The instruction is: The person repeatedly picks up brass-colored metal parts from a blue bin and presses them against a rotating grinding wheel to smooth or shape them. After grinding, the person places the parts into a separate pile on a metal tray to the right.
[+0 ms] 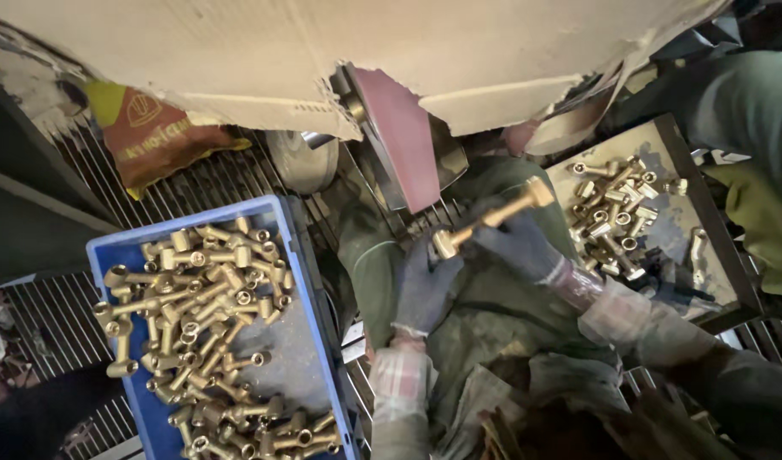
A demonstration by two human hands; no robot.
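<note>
Cramped and dim, the workshop floor is a metal grating (75, 315) under a torn cardboard sheet (237, 60). At the centre, a long brass fitting (491, 218) sits just below the reddish sanding belt (399, 140), held between both gloved hands. The left hand (425, 285) closes its fingers around the lower end; the right hand (519, 243) pinches the shaft near the upper end. Solid metal, it looks heavy for its size, stiff and likely slick, so the thicker ends seem the safest hold. Outward, a blue crate (310, 290) of similar fittings lies to the left and a dark tray (706, 204) of smaller brass parts to the right.
</note>
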